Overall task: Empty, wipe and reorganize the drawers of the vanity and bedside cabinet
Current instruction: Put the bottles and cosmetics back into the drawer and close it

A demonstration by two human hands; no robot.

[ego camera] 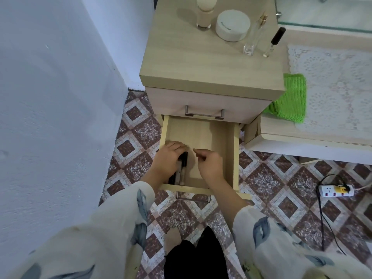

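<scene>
Against the pale blue wall, the light wood bedside cabinet (211,63) has its lower wooden drawer (213,135) pulled open over the patterned tile floor (281,178), with a folded green knitted cloth (289,99) just beside the cabinet top. In the drawer's near-left corner the left hand (167,160) lies flat over a few slim black-and-clear cosmetic tubes (182,168) — pressing rather than gripping, as far as I can tell. The right hand (209,164) hovers loosely curled and holds nothing.
</scene>
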